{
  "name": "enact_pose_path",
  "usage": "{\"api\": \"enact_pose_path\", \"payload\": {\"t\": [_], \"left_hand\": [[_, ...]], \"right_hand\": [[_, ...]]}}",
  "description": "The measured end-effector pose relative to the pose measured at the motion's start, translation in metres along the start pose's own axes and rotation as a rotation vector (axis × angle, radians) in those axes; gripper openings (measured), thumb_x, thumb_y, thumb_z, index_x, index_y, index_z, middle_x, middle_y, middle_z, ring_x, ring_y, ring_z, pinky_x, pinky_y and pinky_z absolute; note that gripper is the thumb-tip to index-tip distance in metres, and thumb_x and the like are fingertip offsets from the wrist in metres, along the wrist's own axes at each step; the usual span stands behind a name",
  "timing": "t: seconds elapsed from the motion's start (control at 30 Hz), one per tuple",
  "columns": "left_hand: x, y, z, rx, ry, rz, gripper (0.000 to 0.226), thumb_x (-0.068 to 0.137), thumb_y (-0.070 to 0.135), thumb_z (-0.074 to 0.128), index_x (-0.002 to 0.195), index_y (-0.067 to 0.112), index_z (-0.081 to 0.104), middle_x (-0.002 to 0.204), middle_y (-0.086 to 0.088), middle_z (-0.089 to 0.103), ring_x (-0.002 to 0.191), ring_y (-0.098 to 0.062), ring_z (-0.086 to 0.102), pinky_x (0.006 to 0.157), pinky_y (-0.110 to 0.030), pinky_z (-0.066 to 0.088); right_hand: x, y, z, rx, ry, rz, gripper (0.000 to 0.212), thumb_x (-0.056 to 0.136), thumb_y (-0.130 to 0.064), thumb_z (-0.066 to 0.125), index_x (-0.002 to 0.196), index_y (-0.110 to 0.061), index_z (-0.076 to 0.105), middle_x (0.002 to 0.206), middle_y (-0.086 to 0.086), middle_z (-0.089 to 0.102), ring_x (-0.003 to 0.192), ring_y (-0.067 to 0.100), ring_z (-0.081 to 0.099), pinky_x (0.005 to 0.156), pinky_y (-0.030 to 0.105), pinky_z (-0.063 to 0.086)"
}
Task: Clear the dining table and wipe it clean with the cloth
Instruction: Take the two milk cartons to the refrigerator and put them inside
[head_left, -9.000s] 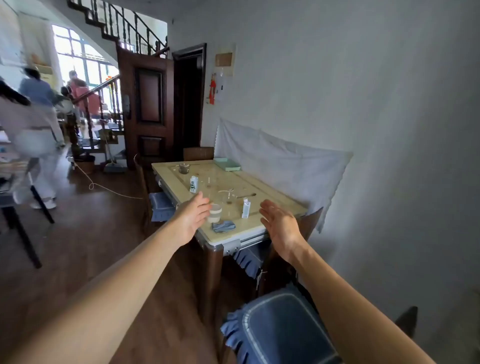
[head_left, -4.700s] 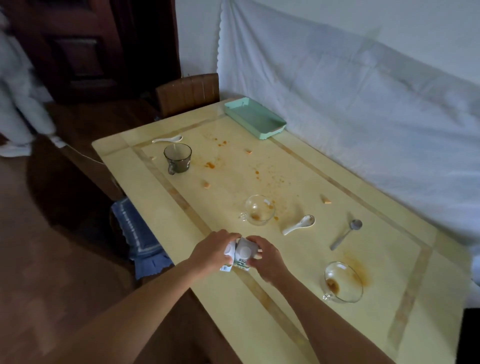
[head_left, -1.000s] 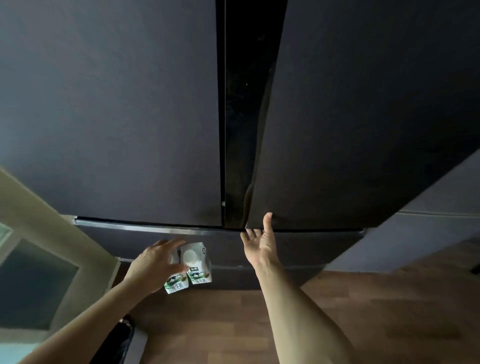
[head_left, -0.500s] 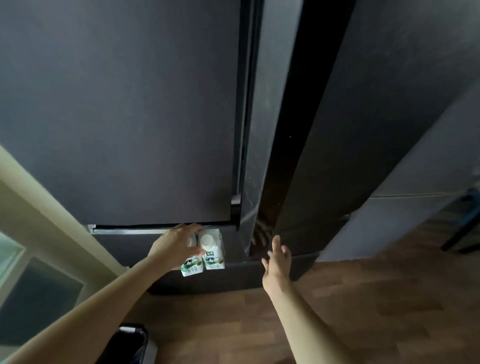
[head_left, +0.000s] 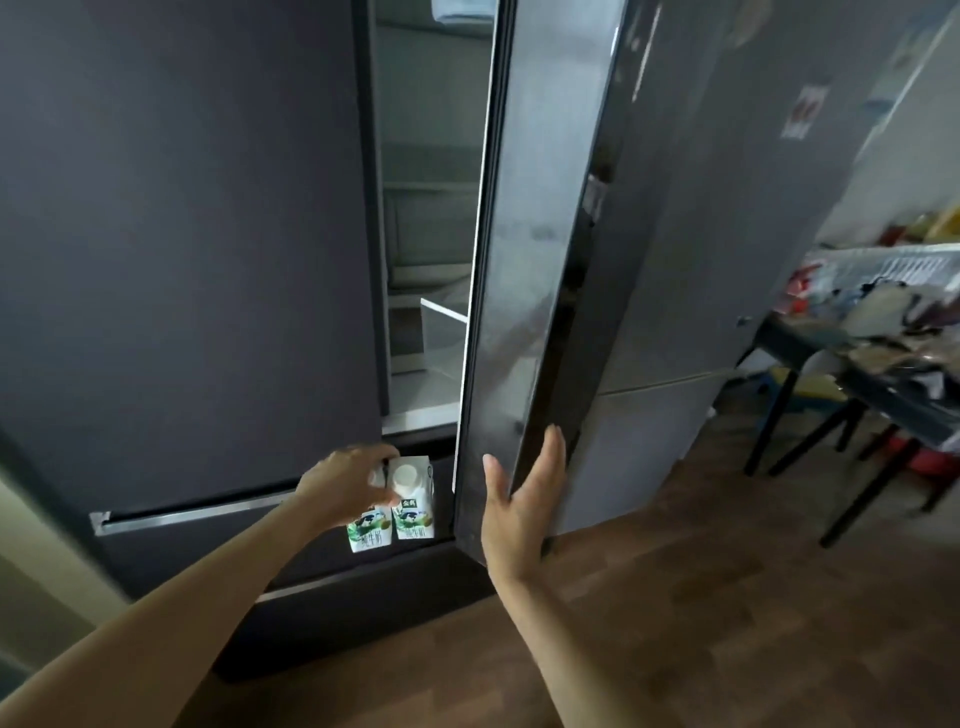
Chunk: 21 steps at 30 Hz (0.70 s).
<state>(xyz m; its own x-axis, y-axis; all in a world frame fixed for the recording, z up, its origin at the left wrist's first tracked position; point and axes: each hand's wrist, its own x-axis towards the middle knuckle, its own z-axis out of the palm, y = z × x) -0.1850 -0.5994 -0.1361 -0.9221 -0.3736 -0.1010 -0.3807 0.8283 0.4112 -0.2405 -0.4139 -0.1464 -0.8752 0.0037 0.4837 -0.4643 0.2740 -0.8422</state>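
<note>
I stand in front of a tall dark fridge (head_left: 182, 249). My left hand (head_left: 345, 483) grips two small white-and-green milk cartons (head_left: 400, 512) side by side, held low in front of the fridge's lower drawer. My right hand (head_left: 519, 512) lies with straight fingers against the outer face of the right fridge door (head_left: 535, 260), near its bottom edge. That door stands partly swung out. Through the gap I see pale inner shelves (head_left: 431, 322). The dining table and the cloth are out of view.
The left fridge door is closed, with a silver handle strip (head_left: 192, 512) under it above the drawer. To the right stands a dark table (head_left: 883, 374) piled with clutter on thin black legs. Wooden floor (head_left: 727, 613) lies below. A pale cabinet edge (head_left: 36, 551) shows at the far left.
The right fridge door has swung further out, so the lit shelves now show. My right hand stays on the door's lower part. My left hand still holds both cartons.
</note>
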Motion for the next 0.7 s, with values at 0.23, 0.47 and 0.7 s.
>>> {"api": "enact_pose_path", "payload": {"t": [0.23, 0.47, 0.7], "left_hand": [[-0.008, 0.044, -0.010, 0.023, 0.005, 0.088, 0.054, 0.072, 0.039, 0.073, 0.122, 0.033, 0.053, 0.114, 0.006, 0.062, 0.099, -0.016, 0.058, 0.087, -0.036, 0.049], [-0.012, 0.086, -0.007, 0.057, 0.006, 0.184, 0.051, 0.070, 0.043, 0.073, 0.117, 0.038, 0.053, 0.107, 0.011, 0.062, 0.092, -0.013, 0.059, 0.083, -0.037, 0.052], [-0.016, 0.106, -0.001, 0.060, 0.006, 0.265, 0.047, 0.069, 0.044, 0.073, 0.112, 0.038, 0.054, 0.101, 0.014, 0.062, 0.090, -0.010, 0.057, 0.081, -0.036, 0.051]], "right_hand": [[0.023, 0.000, -0.051, -0.063, -0.006, 0.015, 0.065, 0.090, -0.026, 0.056, 0.143, -0.004, 0.026, 0.148, 0.013, 0.030, 0.138, 0.022, 0.026, 0.110, 0.013, 0.017], [0.042, 0.019, -0.110, -0.167, 0.064, 0.078, 0.064, 0.089, -0.030, 0.057, 0.141, -0.005, 0.030, 0.145, 0.013, 0.036, 0.136, 0.024, 0.031, 0.110, 0.030, 0.028], [0.037, 0.015, -0.142, -0.303, 0.370, -0.022, 0.051, 0.090, -0.012, 0.056, 0.136, 0.000, 0.038, 0.140, 0.019, 0.041, 0.133, 0.026, 0.033, 0.110, 0.019, 0.018]]}}
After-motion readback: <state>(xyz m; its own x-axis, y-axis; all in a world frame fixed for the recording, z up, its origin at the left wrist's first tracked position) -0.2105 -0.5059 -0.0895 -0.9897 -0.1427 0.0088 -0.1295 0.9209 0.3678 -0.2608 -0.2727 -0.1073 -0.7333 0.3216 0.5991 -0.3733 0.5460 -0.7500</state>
